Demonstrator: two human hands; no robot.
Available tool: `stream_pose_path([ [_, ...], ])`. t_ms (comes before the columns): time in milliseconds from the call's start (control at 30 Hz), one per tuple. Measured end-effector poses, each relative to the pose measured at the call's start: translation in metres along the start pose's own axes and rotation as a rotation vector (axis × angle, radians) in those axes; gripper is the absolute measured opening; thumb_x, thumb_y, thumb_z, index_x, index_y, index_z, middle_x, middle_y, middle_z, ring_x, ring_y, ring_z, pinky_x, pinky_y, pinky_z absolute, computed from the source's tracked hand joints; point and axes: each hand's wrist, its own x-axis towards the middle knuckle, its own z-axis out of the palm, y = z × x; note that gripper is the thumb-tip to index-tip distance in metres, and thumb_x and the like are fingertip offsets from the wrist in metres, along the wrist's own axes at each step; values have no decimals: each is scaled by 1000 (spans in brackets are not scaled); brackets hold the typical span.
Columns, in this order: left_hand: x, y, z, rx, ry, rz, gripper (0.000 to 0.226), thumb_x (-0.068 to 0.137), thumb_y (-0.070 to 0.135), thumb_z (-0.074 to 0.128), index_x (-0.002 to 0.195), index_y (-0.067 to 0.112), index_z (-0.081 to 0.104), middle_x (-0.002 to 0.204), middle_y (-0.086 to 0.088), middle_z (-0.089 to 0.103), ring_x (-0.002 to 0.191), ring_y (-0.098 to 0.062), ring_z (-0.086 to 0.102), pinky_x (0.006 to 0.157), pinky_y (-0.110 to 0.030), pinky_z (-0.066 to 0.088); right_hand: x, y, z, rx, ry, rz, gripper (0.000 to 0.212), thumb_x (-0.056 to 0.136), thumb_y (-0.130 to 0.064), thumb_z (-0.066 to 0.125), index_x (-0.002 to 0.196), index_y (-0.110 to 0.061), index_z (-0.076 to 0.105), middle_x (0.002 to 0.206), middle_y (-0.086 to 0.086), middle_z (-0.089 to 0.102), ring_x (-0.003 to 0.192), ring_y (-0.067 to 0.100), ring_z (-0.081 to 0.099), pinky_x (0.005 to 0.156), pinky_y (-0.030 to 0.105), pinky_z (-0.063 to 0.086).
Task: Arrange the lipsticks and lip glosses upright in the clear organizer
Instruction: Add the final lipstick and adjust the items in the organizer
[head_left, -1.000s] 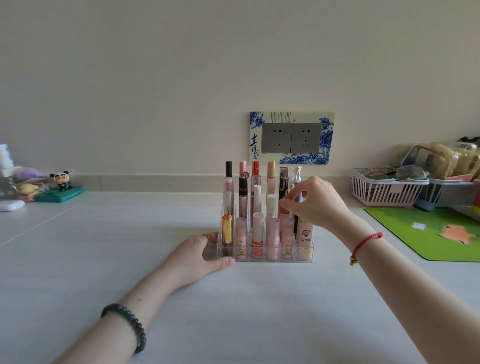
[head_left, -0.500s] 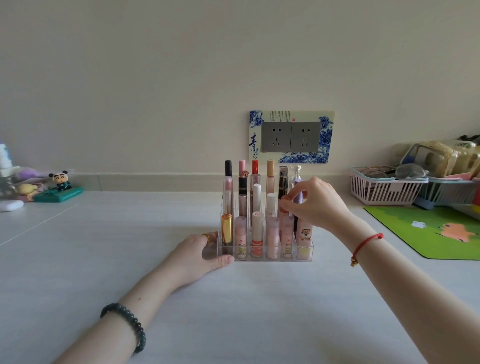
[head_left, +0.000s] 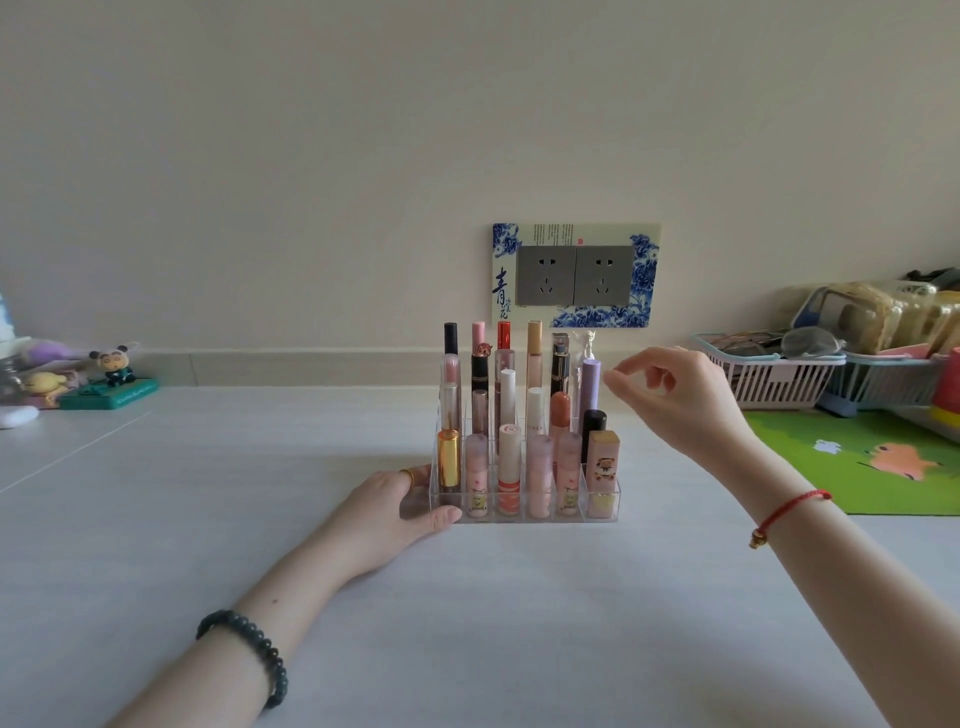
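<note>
The clear stepped organizer (head_left: 602, 512) stands on the white table, filled with several upright lipsticks and lip glosses. A purple tube (head_left: 590, 383) stands in its right column. My left hand (head_left: 387, 512) holds the organizer's left side, thumb along the front corner and fingers behind. My right hand (head_left: 675, 397) hovers just right of the purple tube, fingers loosely curled, apart from it and holding nothing.
Behind the organizer a double wall socket (head_left: 574, 275) sits in a blue-and-white frame. At the right are a green mat (head_left: 852, 462) and two plastic baskets (head_left: 779, 379) with glasses and pouches. Small figurines (head_left: 111, 371) stand at the far left.
My right hand has let go of the purple tube and drawn back to the right, uncovering the right column. My left hand has stayed on the organizer.
</note>
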Motion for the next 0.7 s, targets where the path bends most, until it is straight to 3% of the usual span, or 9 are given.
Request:
stream_pose_path([
  [300, -2, 3, -1, -22, 5, 13, 36, 78, 46, 64, 112, 33, 60, 120, 10, 62, 112, -8, 55, 91, -22, 43, -26, 30, -3, 53, -142, 22, 10, 77, -31, 65, 84, -24, 68, 70, -8, 50, 59, 11, 39, 54, 23, 33],
  [500, -3, 4, 0, -12, 13, 14, 37, 79, 44, 64, 113, 33, 59, 119, 13, 61, 110, -5, 54, 86, -19, 40, -32, 29, 1, 62, -269, -62, 14, 74, -34, 67, 87, -34, 63, 74, -10, 51, 60, 8, 40, 53, 16, 29],
  [700, -3, 5, -2, -23, 14, 26, 34, 79, 44, 64, 111, 35, 59, 112, 18, 59, 107, -3, 54, 84, -18, 40, -35, 27, 6, 75, -259, -94, 16, 75, -27, 68, 90, -30, 64, 76, -11, 51, 59, 8, 42, 55, 15, 36],
])
